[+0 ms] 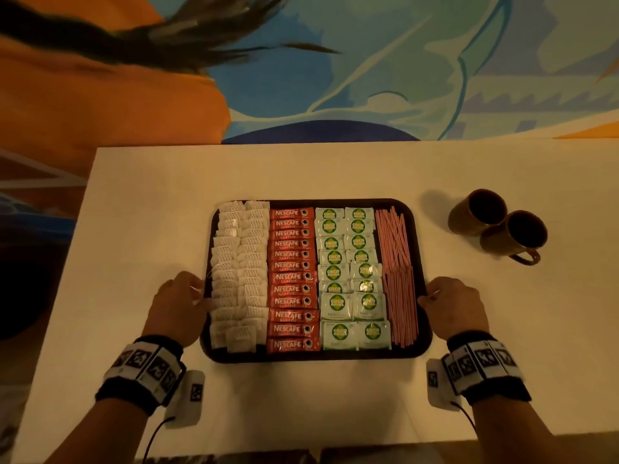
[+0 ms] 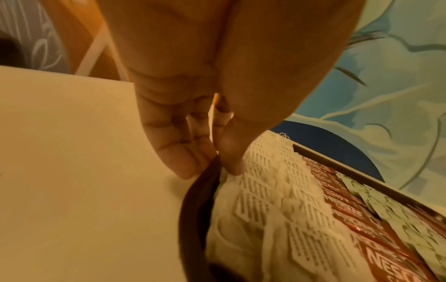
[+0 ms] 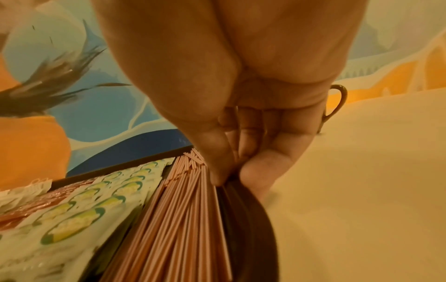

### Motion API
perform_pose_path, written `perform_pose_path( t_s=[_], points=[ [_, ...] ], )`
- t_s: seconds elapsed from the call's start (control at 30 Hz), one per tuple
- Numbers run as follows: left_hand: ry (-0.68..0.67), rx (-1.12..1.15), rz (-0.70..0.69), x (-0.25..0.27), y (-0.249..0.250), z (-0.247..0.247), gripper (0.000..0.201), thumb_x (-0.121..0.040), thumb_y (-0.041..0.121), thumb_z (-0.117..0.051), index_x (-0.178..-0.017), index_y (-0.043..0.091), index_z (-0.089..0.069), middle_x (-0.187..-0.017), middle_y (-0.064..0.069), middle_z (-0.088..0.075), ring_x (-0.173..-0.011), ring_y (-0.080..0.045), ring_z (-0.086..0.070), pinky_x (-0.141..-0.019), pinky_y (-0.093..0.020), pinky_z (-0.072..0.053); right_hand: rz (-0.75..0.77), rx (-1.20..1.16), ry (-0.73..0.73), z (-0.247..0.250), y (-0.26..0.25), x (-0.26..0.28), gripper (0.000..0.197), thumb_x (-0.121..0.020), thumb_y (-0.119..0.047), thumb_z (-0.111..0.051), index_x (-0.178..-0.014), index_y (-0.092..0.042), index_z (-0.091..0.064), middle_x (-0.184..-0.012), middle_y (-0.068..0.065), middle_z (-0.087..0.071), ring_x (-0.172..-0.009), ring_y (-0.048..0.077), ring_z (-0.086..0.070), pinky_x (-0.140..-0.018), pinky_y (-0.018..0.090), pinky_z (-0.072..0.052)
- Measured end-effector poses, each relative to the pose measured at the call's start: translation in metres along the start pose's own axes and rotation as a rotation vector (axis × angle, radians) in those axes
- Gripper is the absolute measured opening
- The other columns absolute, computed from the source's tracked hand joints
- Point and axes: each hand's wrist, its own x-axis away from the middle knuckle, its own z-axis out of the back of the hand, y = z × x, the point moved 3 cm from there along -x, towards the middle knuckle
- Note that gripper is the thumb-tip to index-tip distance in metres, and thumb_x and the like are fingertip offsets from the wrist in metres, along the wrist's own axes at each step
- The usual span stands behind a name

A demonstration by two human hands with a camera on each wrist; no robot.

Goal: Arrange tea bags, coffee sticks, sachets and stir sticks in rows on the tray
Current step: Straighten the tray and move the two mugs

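Note:
A dark tray (image 1: 315, 356) lies on the white table (image 1: 301, 172). It holds white tea bags (image 1: 239, 272) at the left, then red coffee sticks (image 1: 292, 279), green-and-white sachets (image 1: 351, 279) and pink stir sticks (image 1: 398, 279) at the right, all in rows. My left hand (image 1: 182, 304) pinches the tray's left rim (image 2: 193, 209), thumb inside on the tea bags (image 2: 270, 209), fingers outside. My right hand (image 1: 450, 304) pinches the right rim (image 3: 253, 219), thumb beside the stir sticks (image 3: 183, 219), fingers outside the rim.
Two brown mugs (image 1: 499, 226) stand together on the table right of the tray; a mug handle (image 3: 335, 103) shows behind my right hand. A painted blue and orange wall rises behind the table's far edge. The table's near edge runs just below my wrists.

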Motion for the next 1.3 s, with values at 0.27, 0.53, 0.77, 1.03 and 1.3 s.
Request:
perform_pose_path(
  t_s=[0.27,0.53,0.77,1.03,1.3],
  points=[
    [0.042,0.067,0.061,0.009,-0.019,-0.01,0.018,-0.085,0.016,-0.079,-0.085,0.018,-0.061,-0.085,-0.004,-0.068,-0.076,-0.027,-0.061,-0.068,-0.032,-0.045,0.004,0.094,0.052,-0.004,-0.007,0.004,0.014,-0.097,-0.026,-0.064,-0.103,-0.014,-0.069,-0.087,0.006,-0.062,-0.078,0.026,-0.056,-0.084,0.038,-0.054],
    [0.081,-0.045,0.072,-0.033,-0.014,0.002,0.02,-0.084,0.022,-0.075,-0.076,0.022,-0.057,-0.077,0.0,-0.061,-0.064,-0.015,-0.049,-0.06,-0.029,-0.035,0.013,0.098,0.058,0.001,-0.04,-0.015,0.009,-0.096,-0.024,-0.063,-0.096,-0.015,-0.065,-0.083,0.003,-0.058,-0.076,0.023,-0.056,-0.074,0.032,-0.048],
    [0.09,0.029,0.09,-0.079,0.004,0.014,0.019,-0.082,0.02,-0.078,-0.076,0.025,-0.061,-0.08,-0.002,-0.065,-0.071,-0.02,-0.059,-0.067,-0.03,-0.048,0.041,0.157,0.115,0.014,-0.076,-0.056,0.013,-0.093,-0.022,-0.062,-0.081,-0.016,-0.06,-0.077,0.002,-0.06,-0.069,0.021,-0.058,-0.066,0.031,-0.049],
    [0.105,0.049,0.087,-0.128,0.021,0.028,0.019,-0.079,0.023,-0.08,-0.073,0.023,-0.062,-0.08,-0.005,-0.068,-0.068,-0.022,-0.061,-0.065,-0.029,-0.049,0.033,0.159,0.1,0.028,-0.111,-0.088,0.015,-0.094,-0.017,-0.061,-0.08,-0.012,-0.058,-0.077,0.004,-0.06,-0.062,0.016,-0.053,-0.063,0.029,-0.047],
    [0.085,0.064,0.077,-0.148,0.026,0.031,0.018,-0.08,0.02,-0.079,-0.074,0.022,-0.062,-0.082,-0.005,-0.068,-0.072,-0.024,-0.063,-0.071,-0.031,-0.054,0.047,0.221,0.093,0.033,-0.126,-0.104,0.021,-0.095,-0.02,-0.062,-0.077,-0.014,-0.055,-0.075,0.002,-0.059,-0.06,0.014,-0.051,-0.053,0.024,-0.041]
  ],
)
